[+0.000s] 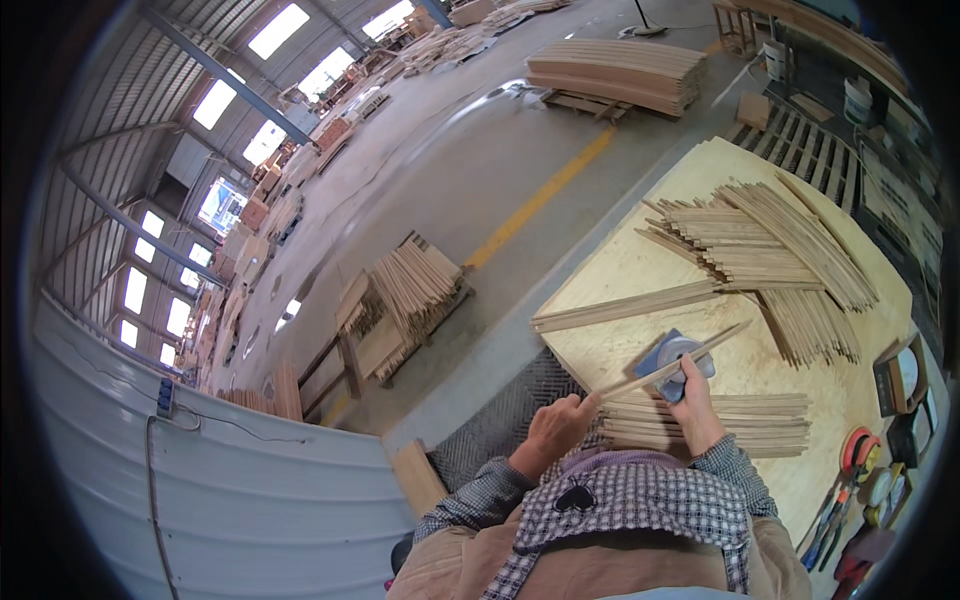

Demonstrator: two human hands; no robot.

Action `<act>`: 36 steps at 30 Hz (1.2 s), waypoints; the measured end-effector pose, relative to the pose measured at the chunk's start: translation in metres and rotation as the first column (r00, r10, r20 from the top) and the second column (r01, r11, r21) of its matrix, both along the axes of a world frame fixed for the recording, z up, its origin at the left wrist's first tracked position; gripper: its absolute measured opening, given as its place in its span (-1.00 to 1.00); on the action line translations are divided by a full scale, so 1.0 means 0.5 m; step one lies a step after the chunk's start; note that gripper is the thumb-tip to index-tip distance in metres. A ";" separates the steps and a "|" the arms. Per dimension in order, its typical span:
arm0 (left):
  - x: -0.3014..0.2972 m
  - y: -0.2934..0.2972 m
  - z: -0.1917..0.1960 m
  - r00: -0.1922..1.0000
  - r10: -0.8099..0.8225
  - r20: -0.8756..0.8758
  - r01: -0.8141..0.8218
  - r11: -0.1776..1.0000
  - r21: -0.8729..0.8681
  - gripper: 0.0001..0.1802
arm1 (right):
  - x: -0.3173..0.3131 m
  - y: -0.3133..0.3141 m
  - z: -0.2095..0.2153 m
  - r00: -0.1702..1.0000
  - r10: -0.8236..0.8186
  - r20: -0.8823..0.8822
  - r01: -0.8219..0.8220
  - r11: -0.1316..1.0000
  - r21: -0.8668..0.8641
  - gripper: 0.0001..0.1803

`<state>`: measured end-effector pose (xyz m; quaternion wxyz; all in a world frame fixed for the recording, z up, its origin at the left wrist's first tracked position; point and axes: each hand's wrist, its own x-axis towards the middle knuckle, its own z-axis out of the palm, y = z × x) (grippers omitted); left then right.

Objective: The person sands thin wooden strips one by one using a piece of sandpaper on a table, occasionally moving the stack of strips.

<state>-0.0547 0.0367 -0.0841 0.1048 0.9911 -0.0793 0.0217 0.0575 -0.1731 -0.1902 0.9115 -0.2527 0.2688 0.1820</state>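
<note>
A slim wooden strip (672, 369) slants up to the right in front of me. My left hand (562, 430) is closed round its lower end. Farther along the strip, my right hand (694, 402) is closed at a blue-grey pad (655, 357) with a pale patch; its thumb lies near the strip. The pad sits behind and beneath the strip, and the fingers under it are hidden. Below my hands, a row of wooden strips (750, 425) lies on the pale plywood tabletop (880, 330), partly covered by my right hand and wrist.
Crossed stacks of strips (760, 250) cover the table's far side, with a longer strip bundle (630, 305) to their left. At right lie a red-and-yellow tape roll (860, 450) and hand tools (828, 525). A loaded strip cart (410, 295) and board pile (618, 75) stand beyond.
</note>
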 end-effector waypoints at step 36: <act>0.032 0.065 0.059 0.996 -0.048 -0.069 0.050 0.999 0.016 -0.84 | 0.079 -0.147 -0.103 0.659 0.738 0.142 0.453 -0.239 -0.859 -0.31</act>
